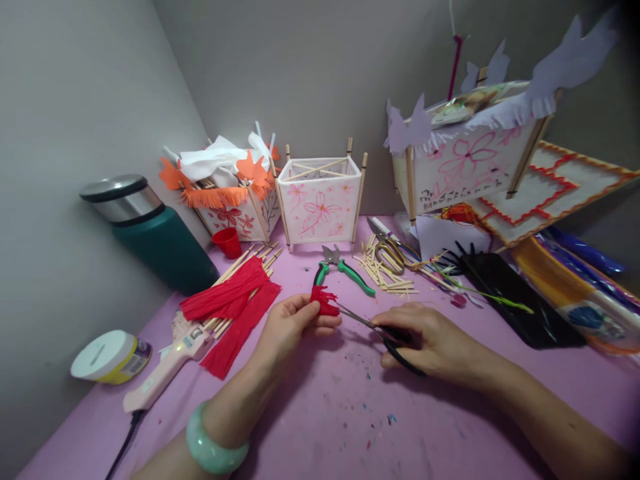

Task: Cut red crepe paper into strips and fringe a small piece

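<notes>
Pinched between the thumb and fingers of my left hand (295, 323) is a small piece of red crepe paper (326, 301), its upper edge cut into a fringe. My right hand (435, 340) grips black-handled scissors (367, 323), whose blades point left and reach the paper's right side. Whether the blades are around the paper or only beside it, I cannot tell. Longer red crepe paper strips (235, 300) lie to the left, over a bundle of thin wooden sticks (263, 257). Beyond my hands are green-handled pliers (340, 268).
Behind stand a flower-drawn paper lantern frame (320, 217), an orange-fringed one (227, 217) and a larger purple-trimmed one (465, 167). At left are a teal bottle (160, 243), a pink glue gun (167, 373) and a tub (110, 357). Short sticks (383, 267) and a black phone-like slab (520, 300) lie right.
</notes>
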The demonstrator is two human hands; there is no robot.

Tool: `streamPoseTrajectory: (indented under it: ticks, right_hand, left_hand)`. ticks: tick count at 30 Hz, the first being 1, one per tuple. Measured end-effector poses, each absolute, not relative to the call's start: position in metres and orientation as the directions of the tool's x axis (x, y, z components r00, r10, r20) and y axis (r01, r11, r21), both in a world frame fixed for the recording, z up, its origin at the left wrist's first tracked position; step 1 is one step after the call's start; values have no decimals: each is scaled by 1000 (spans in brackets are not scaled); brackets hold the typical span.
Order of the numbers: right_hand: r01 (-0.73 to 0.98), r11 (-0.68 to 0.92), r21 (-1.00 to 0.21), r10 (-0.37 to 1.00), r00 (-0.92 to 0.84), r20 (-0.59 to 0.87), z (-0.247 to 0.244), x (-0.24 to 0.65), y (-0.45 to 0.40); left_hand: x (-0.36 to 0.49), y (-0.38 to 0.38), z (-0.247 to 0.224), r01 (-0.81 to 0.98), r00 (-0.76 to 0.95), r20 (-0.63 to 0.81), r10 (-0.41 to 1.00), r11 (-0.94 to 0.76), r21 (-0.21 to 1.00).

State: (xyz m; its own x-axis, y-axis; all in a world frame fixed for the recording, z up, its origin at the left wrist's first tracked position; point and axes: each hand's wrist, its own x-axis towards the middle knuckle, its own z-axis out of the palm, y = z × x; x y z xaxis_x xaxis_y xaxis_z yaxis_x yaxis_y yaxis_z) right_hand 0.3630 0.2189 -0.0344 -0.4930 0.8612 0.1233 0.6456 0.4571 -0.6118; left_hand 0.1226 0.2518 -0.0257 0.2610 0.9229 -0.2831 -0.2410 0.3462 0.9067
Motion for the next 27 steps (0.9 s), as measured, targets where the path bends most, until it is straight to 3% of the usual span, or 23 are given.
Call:
streamPoseTrajectory:
  ticks: [27]
  right_hand:
    - [657,478,-583,854,-502,135,-34,356,216]
  left_hand:
    - [126,250,-37,-220,242,-282,928,336,916]
